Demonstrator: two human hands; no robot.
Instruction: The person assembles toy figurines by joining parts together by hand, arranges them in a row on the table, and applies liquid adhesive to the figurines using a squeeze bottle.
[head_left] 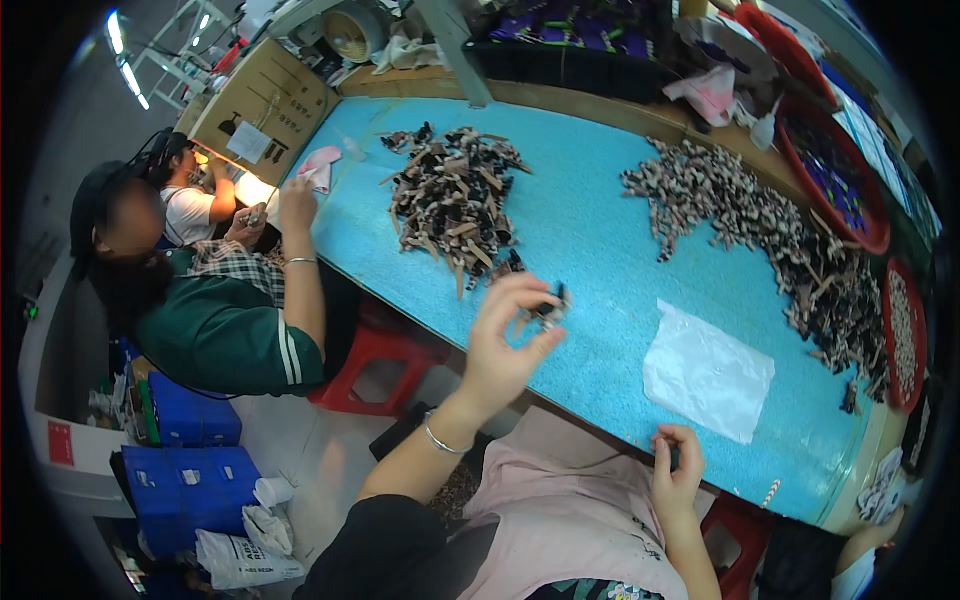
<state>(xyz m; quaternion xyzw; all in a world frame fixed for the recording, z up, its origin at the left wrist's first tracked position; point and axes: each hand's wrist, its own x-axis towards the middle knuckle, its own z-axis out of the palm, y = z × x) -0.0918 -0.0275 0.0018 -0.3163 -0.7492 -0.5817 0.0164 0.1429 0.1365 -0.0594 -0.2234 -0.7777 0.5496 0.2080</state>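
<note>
My left hand [510,345], raised over the front edge of the blue table [590,240], has thumb and fingers curved around a small dark-and-pale piece [548,308]. Its exact kind is too small to tell. Beyond this hand lies a heap of small black, brown and pale pieces [450,195], some long and stick-like. My right hand [678,470] is at the table's front edge with its fingers curled in; whatever they may hold is hidden. A clear plastic bag [708,370] lies flat just beyond it.
Along the back right spreads a long pile of similar small pieces [720,200]. Red trays [905,335] line the right side. A small striped stick [771,493] lies near the front edge. At the left, a person in a green shirt [225,335] sits beside a red stool [375,370].
</note>
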